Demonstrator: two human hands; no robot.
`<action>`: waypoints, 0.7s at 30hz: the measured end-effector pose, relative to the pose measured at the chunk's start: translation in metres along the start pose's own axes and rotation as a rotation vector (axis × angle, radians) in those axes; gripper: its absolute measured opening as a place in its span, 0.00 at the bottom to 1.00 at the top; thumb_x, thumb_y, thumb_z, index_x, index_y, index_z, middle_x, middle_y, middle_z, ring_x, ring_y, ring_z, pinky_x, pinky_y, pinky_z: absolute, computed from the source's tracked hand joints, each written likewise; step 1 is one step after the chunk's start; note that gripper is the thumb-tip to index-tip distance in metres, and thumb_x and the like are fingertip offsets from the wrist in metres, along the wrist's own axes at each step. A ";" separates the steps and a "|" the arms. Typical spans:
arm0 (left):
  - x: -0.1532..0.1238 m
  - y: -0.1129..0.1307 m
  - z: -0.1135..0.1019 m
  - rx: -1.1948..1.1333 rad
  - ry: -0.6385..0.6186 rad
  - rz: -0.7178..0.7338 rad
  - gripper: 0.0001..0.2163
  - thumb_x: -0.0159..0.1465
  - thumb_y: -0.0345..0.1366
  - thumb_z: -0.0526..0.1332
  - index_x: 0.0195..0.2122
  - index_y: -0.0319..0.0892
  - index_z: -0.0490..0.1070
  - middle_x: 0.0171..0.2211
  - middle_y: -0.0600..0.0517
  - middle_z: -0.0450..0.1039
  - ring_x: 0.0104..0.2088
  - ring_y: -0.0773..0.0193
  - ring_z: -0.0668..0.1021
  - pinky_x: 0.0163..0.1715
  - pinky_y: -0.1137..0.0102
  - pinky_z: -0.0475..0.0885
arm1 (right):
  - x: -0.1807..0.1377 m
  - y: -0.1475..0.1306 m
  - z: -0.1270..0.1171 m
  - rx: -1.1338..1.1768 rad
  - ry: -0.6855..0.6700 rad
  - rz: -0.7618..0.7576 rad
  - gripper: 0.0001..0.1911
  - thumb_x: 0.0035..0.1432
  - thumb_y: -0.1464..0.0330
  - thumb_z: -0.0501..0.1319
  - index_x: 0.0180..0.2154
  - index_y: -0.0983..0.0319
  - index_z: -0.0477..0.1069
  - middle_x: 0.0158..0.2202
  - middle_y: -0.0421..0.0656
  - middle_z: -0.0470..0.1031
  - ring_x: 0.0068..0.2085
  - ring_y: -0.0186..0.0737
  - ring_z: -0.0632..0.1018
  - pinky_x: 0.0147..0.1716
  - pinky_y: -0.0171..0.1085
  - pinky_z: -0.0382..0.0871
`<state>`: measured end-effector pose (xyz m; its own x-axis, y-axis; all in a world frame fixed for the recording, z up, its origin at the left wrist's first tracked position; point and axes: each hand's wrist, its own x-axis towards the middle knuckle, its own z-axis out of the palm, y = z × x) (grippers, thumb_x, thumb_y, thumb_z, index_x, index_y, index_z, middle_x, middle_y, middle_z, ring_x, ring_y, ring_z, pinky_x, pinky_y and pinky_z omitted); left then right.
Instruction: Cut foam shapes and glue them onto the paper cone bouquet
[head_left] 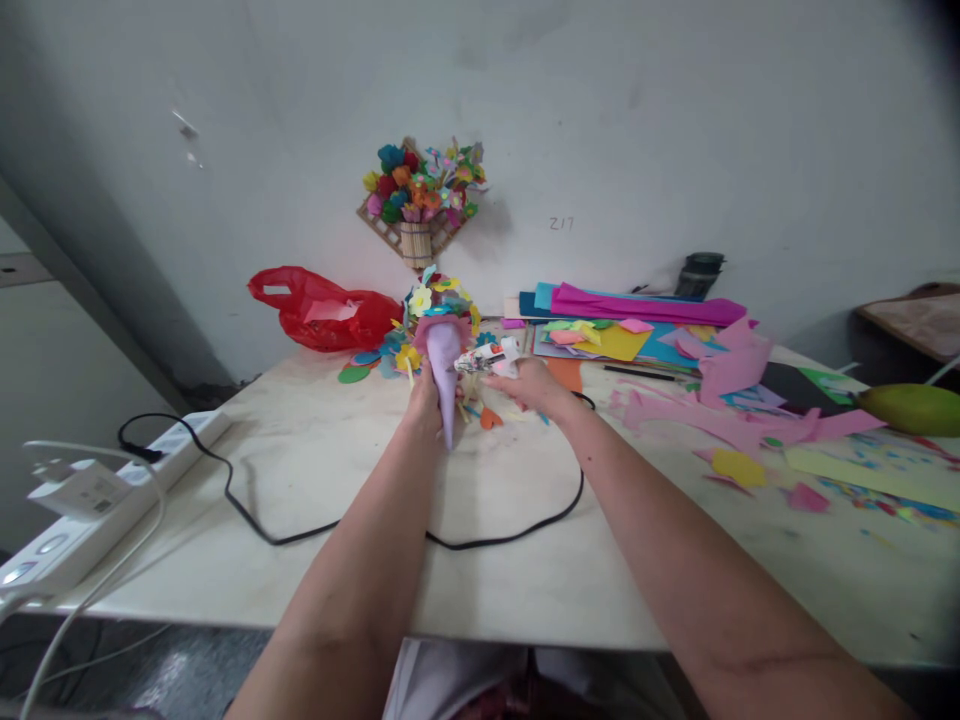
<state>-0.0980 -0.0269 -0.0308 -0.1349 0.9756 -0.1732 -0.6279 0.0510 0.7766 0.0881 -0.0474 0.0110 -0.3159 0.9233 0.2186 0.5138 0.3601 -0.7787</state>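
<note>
Lilac cone (444, 365) (one), glue gun (491, 356), two hands (534, 384)

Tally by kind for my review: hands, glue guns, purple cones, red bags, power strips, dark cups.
Left hand and right hand: 2
Glue gun: 1
Purple cone: 1
Red bag: 1
Power strip: 1
Dark cup: 1
Total: 7

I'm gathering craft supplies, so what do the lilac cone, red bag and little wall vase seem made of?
Lilac cone: probably matte paper or thin foam sheet, given its smooth, dull surface.
Red bag: thin, glossy plastic, going by its crinkles and shine.
Wall vase: likely bamboo or wood, fairly dull, judging by its tan, slatted look.
</note>
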 end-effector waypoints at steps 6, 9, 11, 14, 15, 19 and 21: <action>-0.012 0.003 0.007 0.026 0.024 0.049 0.22 0.67 0.49 0.47 0.50 0.36 0.67 0.22 0.47 0.71 0.14 0.64 0.69 0.12 0.71 0.62 | -0.005 -0.001 -0.008 0.166 -0.016 0.035 0.16 0.52 0.56 0.64 0.30 0.63 0.70 0.19 0.39 0.70 0.14 0.28 0.63 0.14 0.30 0.58; -0.015 0.005 0.009 0.033 0.016 0.018 0.23 0.67 0.49 0.46 0.50 0.36 0.67 0.20 0.48 0.70 0.13 0.66 0.68 0.11 0.72 0.60 | -0.008 -0.004 -0.010 0.191 0.011 0.053 0.16 0.52 0.57 0.65 0.29 0.64 0.70 0.19 0.39 0.70 0.14 0.27 0.62 0.14 0.30 0.59; -0.015 0.005 0.010 0.032 0.006 0.009 0.22 0.67 0.49 0.46 0.48 0.35 0.67 0.20 0.48 0.70 0.13 0.66 0.67 0.10 0.73 0.59 | -0.008 -0.004 -0.010 0.181 0.015 0.060 0.15 0.52 0.57 0.65 0.29 0.64 0.70 0.19 0.38 0.70 0.14 0.27 0.62 0.14 0.29 0.58; -0.015 0.005 0.011 0.007 -0.015 0.011 0.22 0.68 0.48 0.45 0.48 0.36 0.67 0.20 0.48 0.69 0.13 0.66 0.67 0.10 0.73 0.57 | -0.005 -0.001 -0.008 0.151 0.007 0.060 0.15 0.52 0.57 0.65 0.30 0.63 0.69 0.20 0.37 0.71 0.14 0.27 0.62 0.14 0.29 0.58; -0.015 0.005 0.011 -0.001 -0.019 0.009 0.22 0.68 0.48 0.45 0.48 0.36 0.67 0.20 0.48 0.69 0.13 0.66 0.66 0.10 0.72 0.56 | -0.004 0.000 -0.007 0.140 0.008 0.063 0.15 0.52 0.57 0.65 0.30 0.63 0.69 0.20 0.37 0.71 0.15 0.27 0.62 0.13 0.29 0.58; -0.013 0.005 0.010 -0.004 -0.016 -0.002 0.24 0.68 0.49 0.45 0.50 0.33 0.67 0.20 0.47 0.68 0.14 0.65 0.66 0.11 0.71 0.56 | 0.000 0.006 -0.005 0.103 0.020 0.079 0.13 0.54 0.59 0.64 0.32 0.63 0.70 0.22 0.37 0.71 0.15 0.27 0.64 0.14 0.28 0.59; -0.011 0.005 0.009 -0.003 -0.018 -0.013 0.25 0.67 0.49 0.45 0.51 0.33 0.66 0.20 0.47 0.69 0.15 0.64 0.67 0.12 0.71 0.57 | 0.001 0.008 -0.004 0.087 0.020 0.076 0.13 0.54 0.60 0.64 0.33 0.63 0.70 0.22 0.38 0.71 0.16 0.27 0.65 0.14 0.28 0.60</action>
<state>-0.0927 -0.0358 -0.0198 -0.1126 0.9786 -0.1720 -0.6322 0.0630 0.7723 0.0952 -0.0428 0.0079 -0.2620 0.9503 0.1684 0.4638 0.2770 -0.8415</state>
